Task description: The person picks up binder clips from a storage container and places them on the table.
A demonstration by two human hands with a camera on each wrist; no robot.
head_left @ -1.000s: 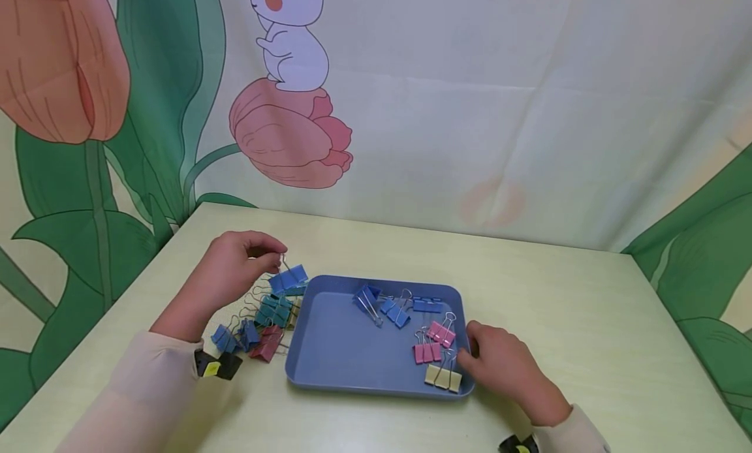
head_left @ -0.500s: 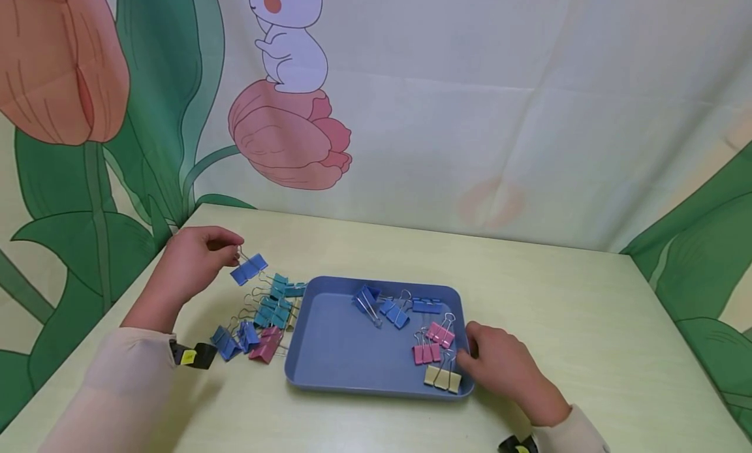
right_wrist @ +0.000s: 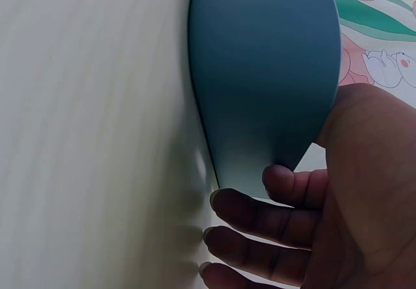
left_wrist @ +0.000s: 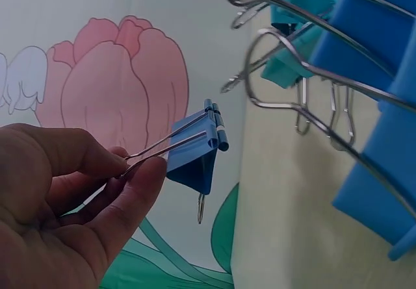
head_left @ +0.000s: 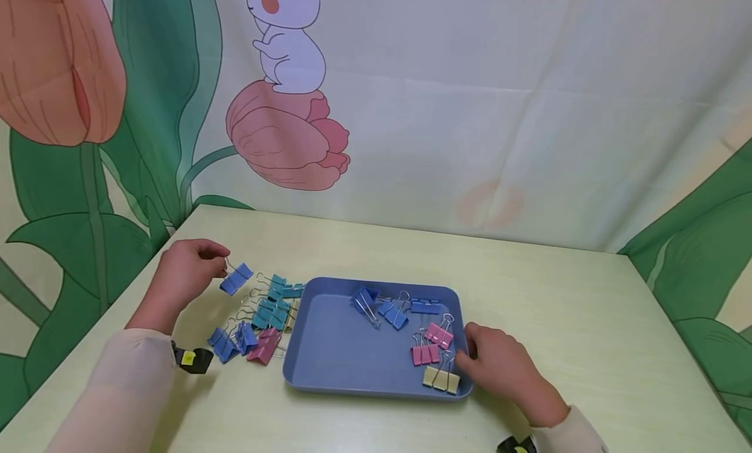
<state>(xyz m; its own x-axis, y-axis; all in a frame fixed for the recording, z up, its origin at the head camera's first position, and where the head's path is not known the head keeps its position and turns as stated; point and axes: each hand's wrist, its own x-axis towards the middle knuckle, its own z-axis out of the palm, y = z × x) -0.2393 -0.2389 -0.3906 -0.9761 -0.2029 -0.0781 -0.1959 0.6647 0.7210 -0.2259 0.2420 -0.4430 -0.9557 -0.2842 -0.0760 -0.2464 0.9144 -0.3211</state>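
In the head view my left hand (head_left: pixel 185 273) pinches a blue binder clip (head_left: pixel 237 279) by its wire handle, at the back left beside a pile of clips. The left wrist view shows thumb and fingertips on one wire loop, with the blue body pointing away from the hand. My right hand (head_left: pixel 499 361) holds the right rim of a blue tray (head_left: pixel 346 374), thumb over the edge. From the right wrist, the fingers sit low against the tray's outer wall (right_wrist: pixel 260 62). Inside the tray lie several blue clips (head_left: pixel 393 313), pink clips (head_left: pixel 425 354) and a yellow clip (head_left: pixel 441 379).
Left of the tray is the pile: teal clips (head_left: pixel 271 314), blue clips (head_left: pixel 223 344), a dark pink clip (head_left: pixel 266 346) and a partly hidden yellow one (head_left: pixel 292 314). A printed cloth (head_left: pixel 411 126) hangs behind the pale table (head_left: pixel 558 296).
My left hand has carried the blue binder clip leftward, away from the tray's left corner, then slightly down. The right hand and tray have stayed in place.
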